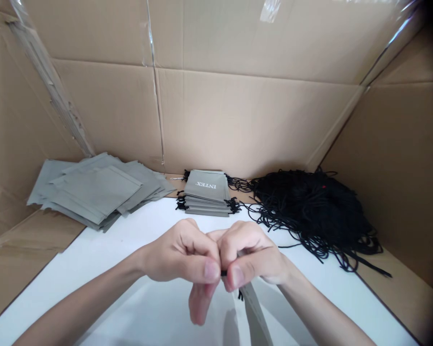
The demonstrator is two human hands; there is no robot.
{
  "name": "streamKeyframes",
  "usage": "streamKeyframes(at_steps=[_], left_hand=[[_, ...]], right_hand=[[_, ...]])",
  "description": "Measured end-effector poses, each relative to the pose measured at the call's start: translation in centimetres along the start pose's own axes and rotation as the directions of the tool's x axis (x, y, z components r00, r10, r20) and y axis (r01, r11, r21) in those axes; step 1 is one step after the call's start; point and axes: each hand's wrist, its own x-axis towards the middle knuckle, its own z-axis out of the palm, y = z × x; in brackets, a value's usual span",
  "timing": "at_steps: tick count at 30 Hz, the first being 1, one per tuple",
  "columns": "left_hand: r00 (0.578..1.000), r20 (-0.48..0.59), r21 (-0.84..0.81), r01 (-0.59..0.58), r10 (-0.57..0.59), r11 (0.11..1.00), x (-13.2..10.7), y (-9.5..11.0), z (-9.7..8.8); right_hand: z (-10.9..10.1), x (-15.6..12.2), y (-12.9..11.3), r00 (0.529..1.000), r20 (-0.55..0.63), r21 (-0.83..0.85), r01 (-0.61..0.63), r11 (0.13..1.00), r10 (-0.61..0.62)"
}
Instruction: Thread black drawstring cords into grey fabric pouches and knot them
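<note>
A flat grey fabric pouch (254, 307) is being held nearest the camera, hanging edge-on just above the white bench (130, 240), with a short tuft of black cord (224, 273) showing at its top. The cord end is being pinched between the thumb tips of the left hand (182, 252) and the right hand (250, 254), which are pressed knuckle to knuckle; both grips are closed tightly on that small black piece, and the left hand's lower fingers are hanging loose beneath. The pouch is seen as thin, soft and matte, its face turned away so that no print can be read. Judging from how things are lying, the work is being carried on somewhere in the middle: a neat stack of grey pouches with white lettering and black cord ends (207, 194) is sitting finished at the back of the bench, while a loose spread pile of plain grey fabric pieces (94, 192) is waiting at the left and a large tangled heap of black cords (310, 211) is lying at the right, so much is judged to be left. Brown cardboard walls (238, 110) are enclosing the bench.
</note>
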Motion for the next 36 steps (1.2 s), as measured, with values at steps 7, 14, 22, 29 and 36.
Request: streamKeyframes(at_steps=[7, 14, 22, 29, 36], left_hand=[[0.982, -0.180, 0.063, 0.071, -0.058, 0.996, 0.0, 1.4, -1.4], [0.967, -0.217, 0.243, 0.187, -0.135, 0.952, -0.3, 2.3, -1.8], [0.935, -0.290, 0.193, 0.268, -0.206, 0.944, 0.2, 2.6, -1.2], [0.970, -0.199, 0.211, 0.184, -0.142, 0.960, -0.3, 3.0, -1.7], [0.991, -0.106, 0.214, 0.108, -0.087, 0.971, -0.8, 2.6, -1.6]], right_hand=[[-0.8, -0.3, -0.7, 0.996, -0.081, 0.002, -0.024, 1.000, 0.025], [-1.6, -0.4, -0.7, 0.964, -0.267, -0.289, -0.072, 0.955, -0.008], [-1.5, -0.6, -1.3, 0.975, -0.217, -0.328, -0.034, 0.944, -0.040], [-1.3, -1.0, -1.7, 0.986, -0.165, -0.347, -0.074, 0.935, 0.017], [-1.1, -1.0, -1.7, 0.999, -0.034, -0.308, -0.010, 0.951, -0.001]])
